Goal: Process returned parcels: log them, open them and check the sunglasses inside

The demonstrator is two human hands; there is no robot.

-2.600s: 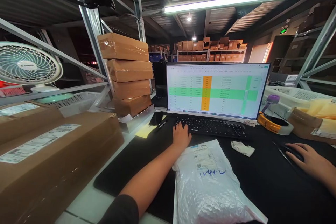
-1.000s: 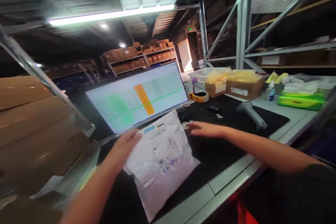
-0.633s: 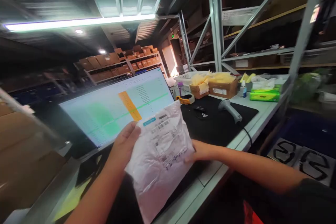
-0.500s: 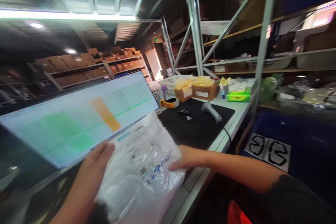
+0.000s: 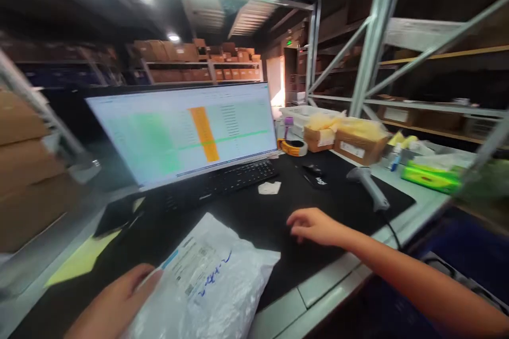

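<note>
A white plastic mailing bag [image 5: 214,286] with a printed label and blue handwriting lies tilted at the lower middle, over the front of the black desk mat. My left hand [image 5: 119,302] grips its left edge, thumb on top; the fingers beneath are hidden. Apart from the bag, my right hand [image 5: 316,226] hovers over the mat with loosely bent fingers and nothing in them. Farther right, a grey barcode scanner [image 5: 369,188] rests on the mat, its cable running off the front edge. A dark computer mouse [image 5: 313,170] sits beyond my right hand.
Behind the black keyboard [image 5: 238,177] stands a wide monitor [image 5: 191,135] showing a spreadsheet. A scrap of white paper [image 5: 269,188] lies near it. Yellow-orange tape [image 5: 292,147], cardboard boxes [image 5: 360,148] and a green tissue pack [image 5: 431,176] line the back right. Stacked cartons [image 5: 27,180] rise at left.
My right hand has let go of the mailing bag and moved right, over the mat. The bag, still in my left hand, is lower. The view has levelled and turned left.
</note>
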